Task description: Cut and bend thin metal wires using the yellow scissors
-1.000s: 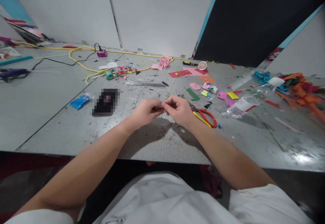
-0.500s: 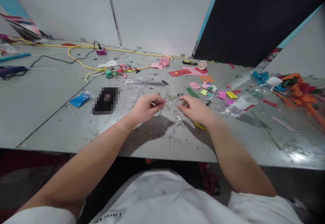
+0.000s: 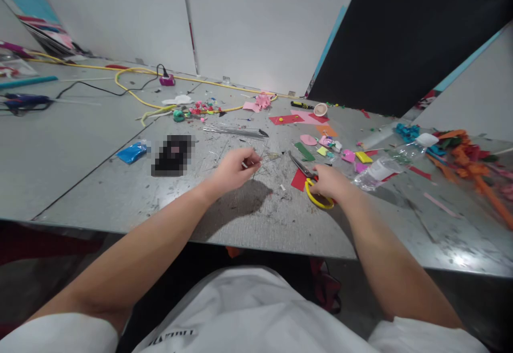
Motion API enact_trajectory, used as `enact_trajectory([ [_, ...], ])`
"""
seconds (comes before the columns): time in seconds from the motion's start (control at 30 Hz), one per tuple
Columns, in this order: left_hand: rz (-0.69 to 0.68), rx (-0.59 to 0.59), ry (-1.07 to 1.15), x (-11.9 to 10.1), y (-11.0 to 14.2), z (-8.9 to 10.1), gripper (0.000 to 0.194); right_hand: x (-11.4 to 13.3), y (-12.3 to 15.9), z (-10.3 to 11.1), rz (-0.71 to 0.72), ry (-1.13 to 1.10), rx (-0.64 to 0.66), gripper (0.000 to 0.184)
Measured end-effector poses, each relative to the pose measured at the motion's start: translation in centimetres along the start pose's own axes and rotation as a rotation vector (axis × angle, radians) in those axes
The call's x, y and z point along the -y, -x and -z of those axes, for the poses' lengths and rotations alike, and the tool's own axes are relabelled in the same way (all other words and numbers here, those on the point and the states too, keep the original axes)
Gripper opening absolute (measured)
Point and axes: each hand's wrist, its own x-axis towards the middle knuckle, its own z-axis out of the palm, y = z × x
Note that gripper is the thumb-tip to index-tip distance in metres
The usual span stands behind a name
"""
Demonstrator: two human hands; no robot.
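Near the middle of the table, my left hand (image 3: 236,169) is closed in a pinch on a thin wire (image 3: 267,157), which is faint against the grey surface. My right hand (image 3: 332,183) has its fingers on the yellow handles of a pair of scissors (image 3: 317,199). The dark scissor blades point away from me to the upper left. A small red paper piece (image 3: 298,180) lies beside the scissors. Beyond my left hand lies a bundle of thin silvery wires (image 3: 234,131).
A clear plastic bottle (image 3: 395,163) lies to the right, by orange paper flowers (image 3: 460,150). Coloured paper scraps (image 3: 286,119) and a cutter (image 3: 301,105) are farther back. At left are a blue packet (image 3: 132,152), a pixelated dark object (image 3: 173,155), a yellow cord (image 3: 124,88) and a glue gun (image 3: 26,102).
My right hand has moved right and toward me, away from the wire and onto the scissors. My left hand stays pinched in about the same place. The view has shifted slightly.
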Motion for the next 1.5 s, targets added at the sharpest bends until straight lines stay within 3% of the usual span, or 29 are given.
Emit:
enact_trajectory([
  [0.2,0.04,-0.026,0.02,0.2,-0.3,-0.1,0.012,-2.5,0.2,-0.5,0.023,-0.175,0.009,0.069],
  [0.4,0.074,-0.078,0.009,0.4,-0.3,-0.1,0.009,-2.4,2.1,-1.0,-0.046,-0.176,-0.008,0.059],
  [0.53,0.068,-0.073,0.044,0.6,-0.3,-0.2,0.008,-2.8,2.8,-2.9,-0.105,-0.297,-0.208,0.05],
  [0.7,0.08,-0.06,0.06,0.3,-0.3,-0.1,0.007,-4.2,3.5,-5.1,0.0,-0.779,-0.515,0.05],
  [0.83,0.083,-0.054,0.049,0.1,-0.3,0.0,0.006,-3.4,4.9,-4.5,0.083,-1.143,-0.437,0.054],
  [0.93,0.074,-0.05,0.05,-0.1,-0.3,0.1,0.006,-2.2,5.6,-3.7,0.139,-1.283,-0.334,0.07],
  [1.07,0.063,-0.042,0.059,-0.2,-0.3,0.1,0.006,-1.3,5.7,-3.6,0.156,-1.183,-0.297,0.072],
  [1.2,0.041,-0.036,0.057,-0.1,-0.3,0.0,0.006,0.0,5.7,-3.3,0.22,-1.03,-0.344,0.067],
  [1.5,-0.039,-0.061,0.018,-0.1,-0.2,-0.4,0.005,4.0,7.6,2.1,0.318,-0.345,-0.134,0.058],
])
